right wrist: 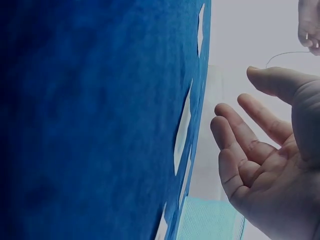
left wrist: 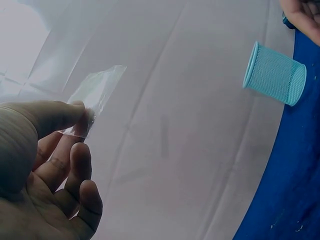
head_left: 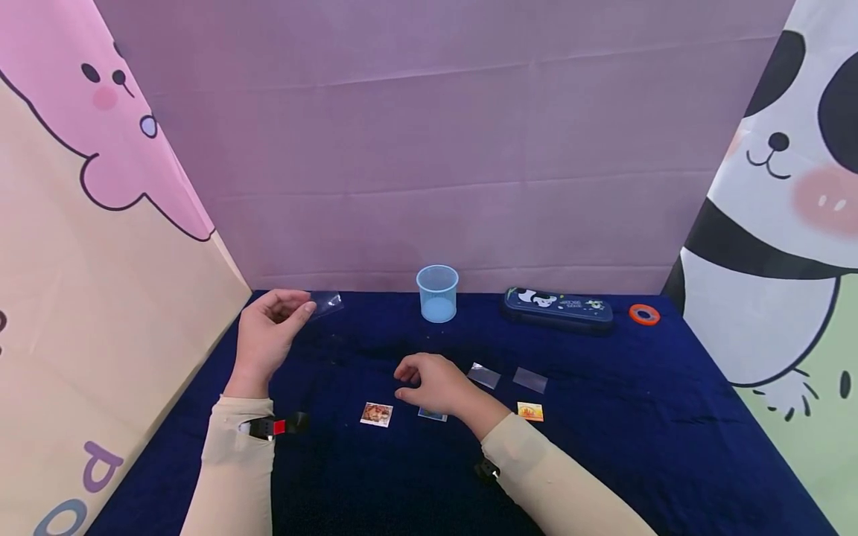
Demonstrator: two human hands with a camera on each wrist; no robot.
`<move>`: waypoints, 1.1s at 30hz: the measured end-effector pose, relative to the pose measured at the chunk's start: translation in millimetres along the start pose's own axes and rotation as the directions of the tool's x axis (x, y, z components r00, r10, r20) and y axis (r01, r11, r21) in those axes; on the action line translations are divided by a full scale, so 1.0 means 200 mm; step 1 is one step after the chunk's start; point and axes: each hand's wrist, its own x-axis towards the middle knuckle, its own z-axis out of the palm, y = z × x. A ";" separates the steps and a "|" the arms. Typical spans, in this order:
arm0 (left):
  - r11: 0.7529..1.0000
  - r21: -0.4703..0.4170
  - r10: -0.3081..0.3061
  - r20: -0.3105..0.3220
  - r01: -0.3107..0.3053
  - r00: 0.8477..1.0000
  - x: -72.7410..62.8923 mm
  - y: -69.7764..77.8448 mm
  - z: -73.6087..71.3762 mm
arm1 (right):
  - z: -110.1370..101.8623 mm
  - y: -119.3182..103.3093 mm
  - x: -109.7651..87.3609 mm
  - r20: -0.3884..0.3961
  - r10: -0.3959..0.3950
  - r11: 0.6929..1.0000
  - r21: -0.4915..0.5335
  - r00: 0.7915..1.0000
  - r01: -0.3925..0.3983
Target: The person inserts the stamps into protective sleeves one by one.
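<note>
My left hand (head_left: 268, 335) pinches a small clear plastic sleeve (head_left: 326, 304) between thumb and fingers, raised at the left of the table. Up close in the left wrist view, the sleeve (left wrist: 97, 92) looks thin and shiny. My right hand (head_left: 432, 381) hovers over the middle of the table with loosely bent fingers and holds nothing. Partly hidden by it lies a blue stamp-like picture (head_left: 433, 416). A brownish stamp-like picture (head_left: 377, 415) lies to its left, and a yellow one (head_left: 530, 412) to its right. Two more clear sleeves, one (head_left: 484, 375) nearer and another (head_left: 530, 380), lie beyond the right wrist.
A light blue mesh cup (head_left: 438, 295) stands at the back of the dark blue cloth (head_left: 643, 447). To its right are a navy pencil case (head_left: 559, 310) with a panda print and an orange ring-shaped roll (head_left: 644, 315). Printed curtains enclose the table.
</note>
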 end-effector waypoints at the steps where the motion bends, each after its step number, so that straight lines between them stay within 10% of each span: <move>1: 1.000 0.001 0.000 0.001 0.000 1.000 0.00 0.00 0.00 | 0.01 0.00 0.01 0.003 -0.002 1.000 -0.007 1.000 0.002; 33: 0.996 0.006 -0.085 -0.057 0.086 0.995 0.01 0.00 -0.03 | 0.09 -0.16 0.07 0.192 0.099 0.982 -0.179 0.976 -0.064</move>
